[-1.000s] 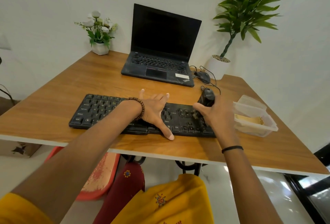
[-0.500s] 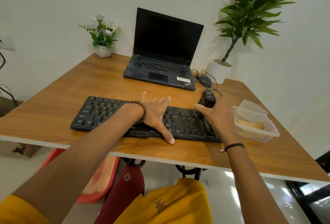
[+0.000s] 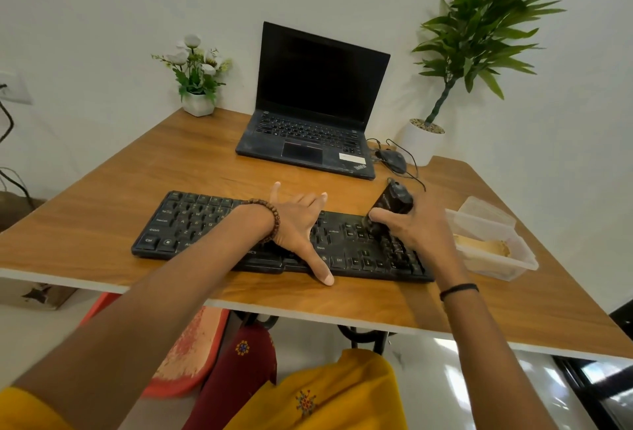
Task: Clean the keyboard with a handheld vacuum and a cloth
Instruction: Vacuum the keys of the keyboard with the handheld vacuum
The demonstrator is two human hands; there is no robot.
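Head view: one keyboard (image 3: 191,224) under the flat, spread left hand (image 3: 297,228); right hand (image 3: 419,229) grips one handheld vacuum (image 3: 390,202).

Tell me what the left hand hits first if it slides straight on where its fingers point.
Probably the laptop: the left hand lies flat on the keyboard, fingers pointing away from the person, and only bare table shows between the keyboard and the laptop's front edge.

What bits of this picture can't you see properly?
- Head view: the lower end of the vacuum is partly hidden by the right hand gripping it.
- The middle of the keyboard is covered by the flat left hand.
- The tall plant is cut off by the top edge.
- The tan thing in the plastic box is too hazy to name.
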